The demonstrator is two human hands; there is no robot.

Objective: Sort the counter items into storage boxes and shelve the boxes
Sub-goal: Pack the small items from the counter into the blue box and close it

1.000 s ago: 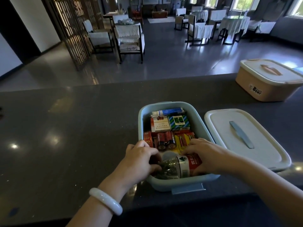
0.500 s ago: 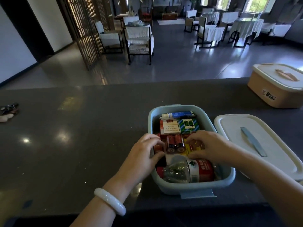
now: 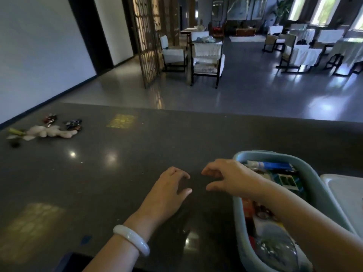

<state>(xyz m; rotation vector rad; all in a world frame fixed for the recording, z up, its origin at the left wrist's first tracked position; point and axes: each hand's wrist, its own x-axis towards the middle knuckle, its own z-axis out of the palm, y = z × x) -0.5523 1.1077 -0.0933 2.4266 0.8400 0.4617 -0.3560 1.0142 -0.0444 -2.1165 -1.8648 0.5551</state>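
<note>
A light blue storage box (image 3: 238, 213) stands on the dark counter (image 3: 121, 173) at the lower right, filled with small packets, batteries, a tube and a plastic bottle (image 3: 275, 250). Its white lid (image 3: 345, 193) lies to its right, partly cut off. My left hand (image 3: 169, 193) hovers over the bare counter left of the box, fingers loosely curled, holding nothing. My right hand (image 3: 227, 177) reaches across the box's left rim, fingers loosely curled and empty. Far left on the counter lie a white plush toy (image 3: 49, 132) and small wrapped items (image 3: 73, 124).
The counter's far edge runs across the middle of the view. Beyond it is a grey floor with chairs (image 3: 206, 57), covered tables (image 3: 306, 50) and a wooden lattice screen (image 3: 147, 46). A white bangle (image 3: 130, 238) is on my left wrist.
Both hands have come out of the blue box and moved left over the bare counter. My view has swung left, bringing the plush toy and wrapped items into sight and losing the tan box.
</note>
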